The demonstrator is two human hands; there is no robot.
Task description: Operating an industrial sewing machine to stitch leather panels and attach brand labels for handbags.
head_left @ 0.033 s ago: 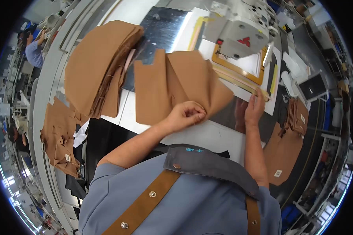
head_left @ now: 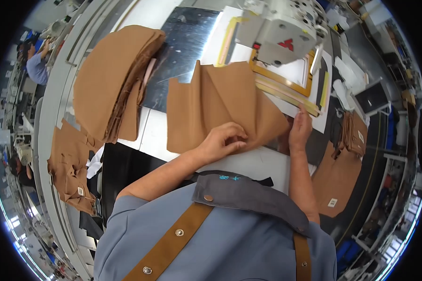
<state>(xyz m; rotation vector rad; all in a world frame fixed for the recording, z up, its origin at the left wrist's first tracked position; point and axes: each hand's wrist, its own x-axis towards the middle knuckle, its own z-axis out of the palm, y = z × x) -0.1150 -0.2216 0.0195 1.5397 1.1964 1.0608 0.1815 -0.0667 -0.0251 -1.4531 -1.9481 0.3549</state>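
A brown fabric piece (head_left: 187,107), creased and partly doubled over, lies on the worktable in front of me. My left hand (head_left: 224,139) rests at its near edge. Its fingers are bent, with a gap between thumb and fingertips, and folds in the cloth run toward them. Beside the cloth's right corner is my right hand (head_left: 299,130), upright with fingers stretched out and no object in it. Its fingertips are close to the yellow-edged strip (head_left: 286,97) of a sewing template; whether they touch it I cannot tell.
A sewing machine head (head_left: 281,40) stands at the far right above an orange frame (head_left: 308,89). A stack of curved brown pieces (head_left: 112,75) lies at left. More brown pieces hang at left (head_left: 70,164) and right (head_left: 337,182). A person (head_left: 36,68) sits at far left.
The brown fabric has shifted slightly right, its right corner now nearer my right hand. My left thumb and fingers have parted. My right fingers have bent a little.
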